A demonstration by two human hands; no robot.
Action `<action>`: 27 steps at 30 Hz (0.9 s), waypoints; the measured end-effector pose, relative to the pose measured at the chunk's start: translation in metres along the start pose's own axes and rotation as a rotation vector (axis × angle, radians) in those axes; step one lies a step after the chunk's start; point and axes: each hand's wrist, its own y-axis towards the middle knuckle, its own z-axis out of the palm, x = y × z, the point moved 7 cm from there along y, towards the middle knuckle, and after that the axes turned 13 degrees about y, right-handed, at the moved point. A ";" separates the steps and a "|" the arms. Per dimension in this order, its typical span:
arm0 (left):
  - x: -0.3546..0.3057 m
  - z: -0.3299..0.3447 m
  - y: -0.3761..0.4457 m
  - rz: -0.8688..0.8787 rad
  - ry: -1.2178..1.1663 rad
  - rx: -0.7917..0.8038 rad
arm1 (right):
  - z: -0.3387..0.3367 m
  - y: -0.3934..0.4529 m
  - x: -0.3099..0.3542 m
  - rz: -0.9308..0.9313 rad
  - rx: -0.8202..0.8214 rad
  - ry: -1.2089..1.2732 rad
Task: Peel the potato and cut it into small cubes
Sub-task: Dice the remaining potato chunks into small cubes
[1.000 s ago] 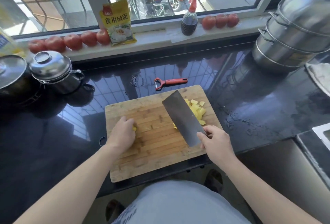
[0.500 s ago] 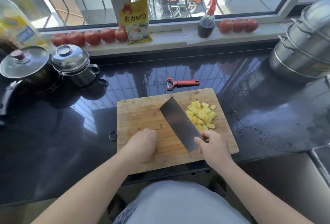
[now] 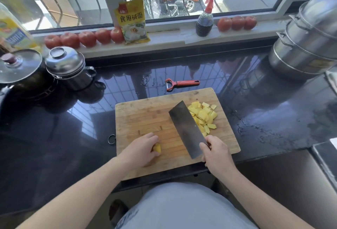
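Mostly hidden under the left hand (image 3: pixel 140 149), the potato piece (image 3: pixel 157 148) sat gripped at the cutting board's (image 3: pixel 145 117) six o'clock edge, only a yellow end showing. The right hand (image 3: pixel 217 154) clenched the cleaver (image 3: pixel 186 128), covering its handle, and the blade screened part of the potato cubes (image 3: pixel 205 117) at two o'clock.

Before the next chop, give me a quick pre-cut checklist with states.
1. Right hand grips the dark rectangular cleaver at its handle: ok.
2. Left hand holds the remaining yellow potato piece on the wooden cutting board: ok.
3. Blade apart from left fingers: ok.
4. Blade lined up over the held piece: not ok, it is off to the right.
5. Pile of yellow potato cubes out of the cutting spot: ok.
6. Fingertips tucked back: cannot tell.
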 end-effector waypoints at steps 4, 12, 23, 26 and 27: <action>-0.025 0.009 -0.003 -0.208 -0.060 -0.259 | 0.001 -0.002 0.010 -0.071 0.031 -0.090; -0.033 0.030 -0.042 0.034 0.127 -0.616 | 0.024 -0.032 0.048 -0.476 0.101 -0.560; -0.043 0.029 -0.027 0.133 0.167 -0.536 | 0.049 -0.044 0.052 -0.463 0.184 -0.656; -0.041 0.031 -0.025 0.113 0.166 -0.509 | 0.051 -0.045 0.050 -0.485 0.166 -0.671; -0.040 0.031 -0.024 0.110 0.165 -0.504 | 0.052 -0.044 0.048 -0.491 0.159 -0.685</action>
